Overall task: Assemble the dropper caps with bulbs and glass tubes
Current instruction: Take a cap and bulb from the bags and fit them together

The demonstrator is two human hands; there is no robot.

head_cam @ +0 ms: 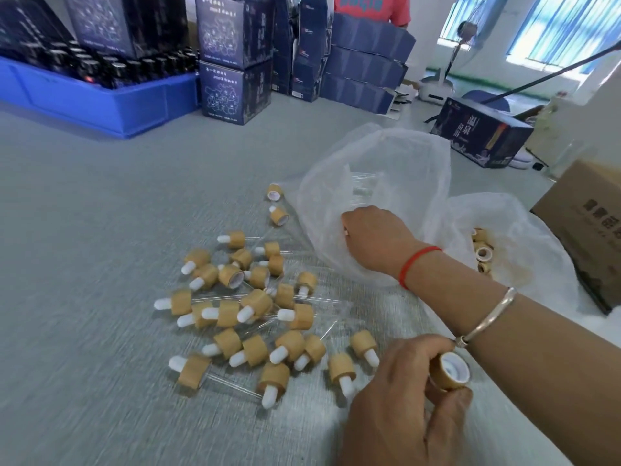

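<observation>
the dropper caps (255, 317) looked like matt, wood-grained bamboo with smooth white rubbery bulbs (163, 303); the tubes (235, 385) were clear glass; the bag (379, 169) was thin, cloudy plastic; the table (100, 230) looked matt grey; the tray (111, 102) was glossy blue plastic

Finished droppers (255, 311): a loose pile lying on their sides on the grey table (84, 264), each a tan wood-grain cap with a white bulb out one end and a thin clear glass tube out the other (tubes faint, hard to trace). Orientations mixed; several touching or overlapping.

Two caps (275, 191) lie apart at the pile's far edge, beside the clear bag (386, 163). That bag holds glass tubes (363, 183), seen dimly through the plastic.

Second bag (514, 243), to the right: bare tan caps (482, 252) inside, white liners showing.

One cap (452, 369) is held near the front edge, open white-lined end facing up.
</observation>
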